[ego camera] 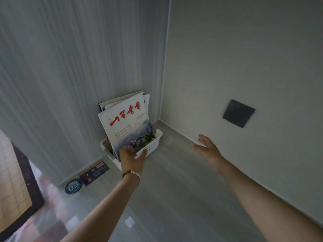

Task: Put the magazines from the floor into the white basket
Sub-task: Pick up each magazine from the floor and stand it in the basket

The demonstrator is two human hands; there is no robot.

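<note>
At the centre of the frame the magazines [125, 123] stand upright in the white basket [154, 143] in the wall corner — the left hand [132, 158], fingers loose and apart, is at its front rim holding nothing, the right hand [208, 149] spread open in the air further right.

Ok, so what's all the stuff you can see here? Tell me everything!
basket: one, white, on the floor in the corner
magazines: several, front one white with red letters, standing in the basket
booklet: one, dark blue, floor by the left wall
round badge: one, blue, floor beside the booklet
wall plate: one, dark grey, on the right wall
bracelet: one, brown and pale beads, left wrist
left hand: one, open, at the basket's front
right hand: one, open, right of the basket
</note>
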